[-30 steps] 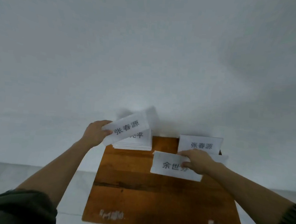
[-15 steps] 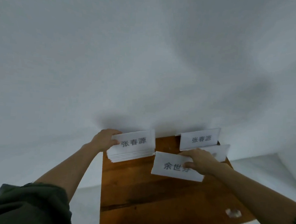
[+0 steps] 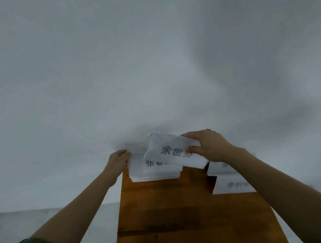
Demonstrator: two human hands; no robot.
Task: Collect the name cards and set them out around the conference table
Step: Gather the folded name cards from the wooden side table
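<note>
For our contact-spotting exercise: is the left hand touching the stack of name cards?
Touching. The head view shows the left hand gripping the left edge of the stack of name cards, with no gap.

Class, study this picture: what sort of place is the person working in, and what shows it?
Probably a plain office or meeting-room space: a small wooden table by a bare white wall, a stack of printed name cards on it, another card in the right hand.

Both bare arms reach forward.
The left hand [image 3: 117, 162] grips a white paper card stack [image 3: 152, 173] by its edge; the right hand [image 3: 212, 146] pinches one printed white card [image 3: 165, 150].
</note>
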